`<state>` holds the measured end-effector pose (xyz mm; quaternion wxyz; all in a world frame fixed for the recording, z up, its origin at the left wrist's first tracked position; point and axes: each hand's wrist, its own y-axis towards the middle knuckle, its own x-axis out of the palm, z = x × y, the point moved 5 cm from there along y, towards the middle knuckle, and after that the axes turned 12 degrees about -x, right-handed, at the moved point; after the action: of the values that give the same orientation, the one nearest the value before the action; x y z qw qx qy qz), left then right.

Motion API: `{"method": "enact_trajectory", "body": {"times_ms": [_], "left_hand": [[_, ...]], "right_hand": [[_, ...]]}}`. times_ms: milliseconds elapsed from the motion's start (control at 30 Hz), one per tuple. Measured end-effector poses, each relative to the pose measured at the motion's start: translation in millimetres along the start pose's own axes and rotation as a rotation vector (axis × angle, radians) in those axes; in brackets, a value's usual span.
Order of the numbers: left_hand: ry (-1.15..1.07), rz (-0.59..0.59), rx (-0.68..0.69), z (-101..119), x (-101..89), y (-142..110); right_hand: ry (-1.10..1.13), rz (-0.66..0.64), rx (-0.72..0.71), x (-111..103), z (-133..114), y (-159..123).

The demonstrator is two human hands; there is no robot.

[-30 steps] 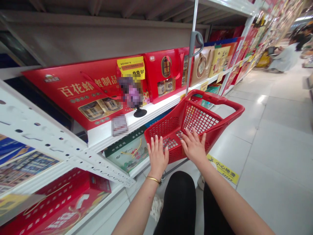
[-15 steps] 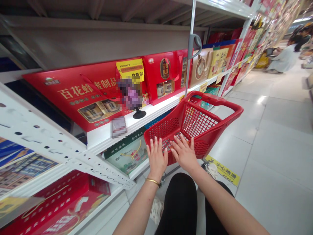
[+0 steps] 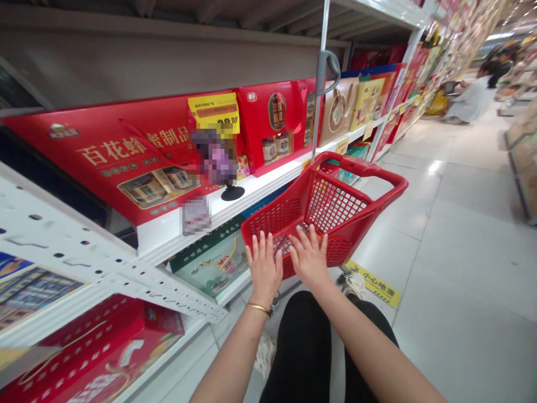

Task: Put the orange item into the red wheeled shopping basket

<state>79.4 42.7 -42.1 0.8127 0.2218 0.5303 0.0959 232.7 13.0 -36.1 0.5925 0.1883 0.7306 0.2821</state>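
Both hands are stretched out, palms down, in front of a red plastic shopping cart (image 3: pixel 289 215). My left hand (image 3: pixel 265 266), with a gold bangle at the wrist, has its fingers spread and holds nothing. Beside it, my right hand (image 3: pixel 311 257) is also spread, with nothing in it. The fingertips overlap the near rim of the cart in view; whether they touch it I cannot tell. A grey handle (image 3: pixel 327 73) on a metal pole rises behind the cart.
On the shelf at left stand a large red honey gift box (image 3: pixel 100 151), another red box (image 3: pixel 268 131) and a yellow price sign (image 3: pixel 215 113). A white perforated shelf post (image 3: pixel 96 246) juts close on the left. A yellow floor sticker (image 3: pixel 375 284) lies right of the cart. Farther off, a person (image 3: pixel 472 101) crouches.
The view has shifted slightly right, so shelf, cart and floor sit a little farther left. Both hands stay spread in nearly the same pose.
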Motion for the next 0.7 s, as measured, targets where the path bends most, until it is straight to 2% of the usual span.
{"method": "enact_trajectory", "body": {"times_ms": [67, 133, 200, 300, 367, 400, 467, 533, 633, 700], "left_hand": [[0.006, -0.004, 0.002, -0.2, 0.0, 0.2], [0.012, -0.004, 0.004, -0.3, -0.3, 0.2], [0.011, 0.001, 0.005, -0.4, -0.5, 0.0], [-0.004, 0.007, 0.008, -0.1, -0.3, -0.4], [-0.017, 0.012, 0.008, 0.1, -0.2, -0.5], [-0.022, 0.015, 0.006, 0.1, -0.2, -0.5], [-0.028, 0.021, 0.001, -0.1, -0.4, -0.5], [-0.028, 0.022, 0.001, -0.2, -0.4, -0.5], [-0.018, 0.014, 0.008, -0.5, 0.0, -0.5], [-0.01, 0.009, 0.01, -0.9, 0.4, -0.3]], "right_hand": [[0.056, -0.02, -0.08, 2.6, -17.5, -3.6], [0.058, -0.032, -0.129, -2.7, -11.2, -4.3], [0.012, -0.029, -0.126, -13.3, 15.8, -2.4], [-0.105, 0.015, -0.031, -29.9, 67.9, 3.8], [-0.161, 0.042, 0.033, -34.0, 87.7, 8.6], [-0.173, 0.053, 0.06, -33.1, 89.9, 10.6], [-0.167, 0.076, 0.106, -26.6, 79.0, 12.1], [-0.125, 0.082, 0.113, -16.0, 52.5, 10.4], [-0.028, 0.036, 0.019, -1.3, 7.9, 4.6], [0.011, 0.004, -0.059, 0.9, -5.8, 0.8]]}}
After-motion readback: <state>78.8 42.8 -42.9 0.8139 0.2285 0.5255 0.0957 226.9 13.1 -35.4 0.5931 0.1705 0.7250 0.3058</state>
